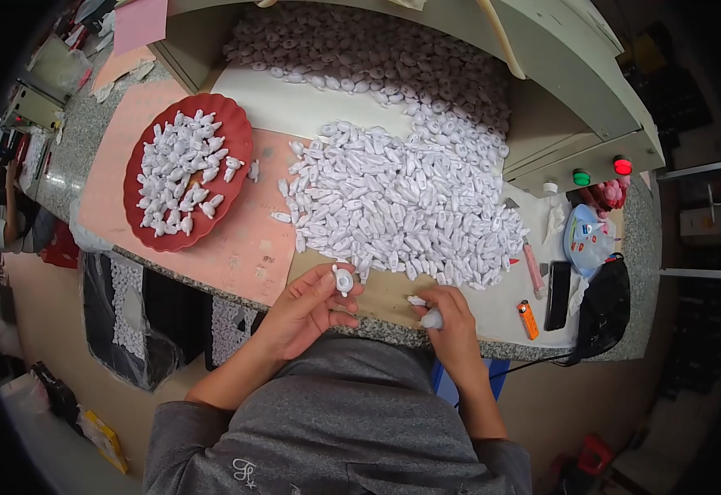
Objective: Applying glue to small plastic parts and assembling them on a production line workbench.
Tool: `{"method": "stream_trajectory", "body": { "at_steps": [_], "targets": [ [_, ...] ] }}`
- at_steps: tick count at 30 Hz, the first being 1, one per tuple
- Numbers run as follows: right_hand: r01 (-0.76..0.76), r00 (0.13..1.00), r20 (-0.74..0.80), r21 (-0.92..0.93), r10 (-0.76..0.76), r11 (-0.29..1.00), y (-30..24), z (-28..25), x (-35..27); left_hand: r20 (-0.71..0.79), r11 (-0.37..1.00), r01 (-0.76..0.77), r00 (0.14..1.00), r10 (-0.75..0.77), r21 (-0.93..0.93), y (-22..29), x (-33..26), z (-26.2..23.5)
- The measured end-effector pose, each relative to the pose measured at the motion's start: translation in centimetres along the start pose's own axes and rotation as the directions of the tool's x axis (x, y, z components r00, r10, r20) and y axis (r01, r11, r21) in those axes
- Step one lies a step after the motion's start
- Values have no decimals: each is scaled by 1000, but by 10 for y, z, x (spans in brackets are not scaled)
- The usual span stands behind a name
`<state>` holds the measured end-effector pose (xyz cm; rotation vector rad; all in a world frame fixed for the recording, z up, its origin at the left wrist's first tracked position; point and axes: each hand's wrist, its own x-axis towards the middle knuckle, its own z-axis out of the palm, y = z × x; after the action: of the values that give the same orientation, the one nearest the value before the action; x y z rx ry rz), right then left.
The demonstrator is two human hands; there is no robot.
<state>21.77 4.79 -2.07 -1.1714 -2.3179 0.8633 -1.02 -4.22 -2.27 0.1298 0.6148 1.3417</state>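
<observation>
Between the thumb and fingers of my left hand (315,301) is a small white plastic piece (343,281) with a round ring-like opening facing up. My right hand (453,323), fingers closed, holds a small whitish bottle-like thing (431,319); its kind is partly hidden by the fingers. Another little white piece (416,301) shows at those fingertips. Just beyond both hands spreads a large pile of slim white plastic pieces (401,198). To the left, a red scalloped plate (147,229) carries many white pieces that look joined together.
Round white pieces (360,49) are heaped under a grey metal housing (579,91) with a green and a red light. At right lie an orange lighter (528,320), a black phone (557,295), a blue dish (581,239) and a black bag (604,309). Below left stands a lined bin (133,330).
</observation>
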Motion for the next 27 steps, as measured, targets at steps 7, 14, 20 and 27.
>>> {"method": "stream_trajectory", "body": {
  "at_steps": [7,14,20,27],
  "targets": [
    [-426,896,223,677,384,601,-39,-13,8,-15,997,60,998,-59,45,-11,4,7],
    [-125,992,55,606,115,786,-61,-15,20,-23,992,66,998,-64,103,-13,5,12],
    [-70,998,34,481,61,874,-66,-7,21,-50,985,14,999,-5,174,-18,4,11],
    [-337,941,252,636,226,694,-69,-15,22,-31,865,-156,980,194,478,-19,1,13]
  ]
}}
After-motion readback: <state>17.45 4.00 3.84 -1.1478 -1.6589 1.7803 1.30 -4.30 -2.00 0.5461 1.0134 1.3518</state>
